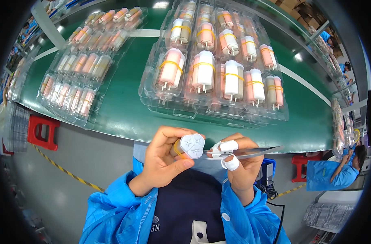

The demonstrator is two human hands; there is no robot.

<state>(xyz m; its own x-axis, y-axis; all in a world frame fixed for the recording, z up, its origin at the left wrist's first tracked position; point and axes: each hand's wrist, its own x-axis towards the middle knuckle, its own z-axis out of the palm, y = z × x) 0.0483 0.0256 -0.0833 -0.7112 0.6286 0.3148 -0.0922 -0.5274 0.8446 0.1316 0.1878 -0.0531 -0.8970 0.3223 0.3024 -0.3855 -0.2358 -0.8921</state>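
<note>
My left hand (pixel 159 158) is wrapped round a bundle of cylinders with a white three-lobed end cap (pixel 192 145). A yellow rubber band (pixel 178 148) circles the bundle, and the cap's face, with small slits in each lobe, is tilted up. In my right hand (pixel 246 168) I pinch a pair of metal tweezers (pixel 254 152) between thumb and fingers, which wear white wraps (pixel 230 162). The tweezers' pointed tips lie right beside the cap's right edge; whether they touch it I cannot tell. Both hands are just in front of the green table's near edge.
Stacked clear plastic trays (pixel 181 107) hold several banded pink, white and grey cylinder bundles on the green table (pixel 124 122). More filled trays (pixel 71 77) lie at the left. Red stools (pixel 43 132) stand on the floor. A person in blue (pixel 331 175) sits far right.
</note>
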